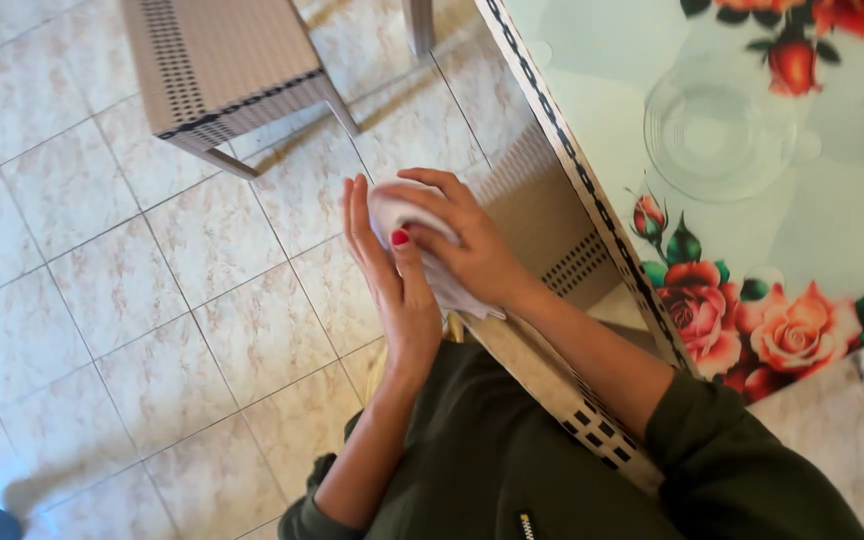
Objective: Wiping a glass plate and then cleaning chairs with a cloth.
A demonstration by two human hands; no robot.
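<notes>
A white cloth [449, 292] is bunched between my two hands, above the floor and beside the table edge. My right hand [467, 245] wraps over the top of the cloth with fingers curled round it. Against the cloth's left side rests my left hand [392, 285], palm flat, fingers straight, thumb with a red nail pressing on the fabric. Both sleeves are dark green. A tail of the cloth hangs below my right wrist.
A table [592, 190] with a flower-print top and patterned rim fills the upper right; a clear glass bowl [717, 130] stands on it. A beige woven chair [217, 70] stands at upper left on the tiled floor [152, 300]. Another chair seat [552, 385] lies under my arms.
</notes>
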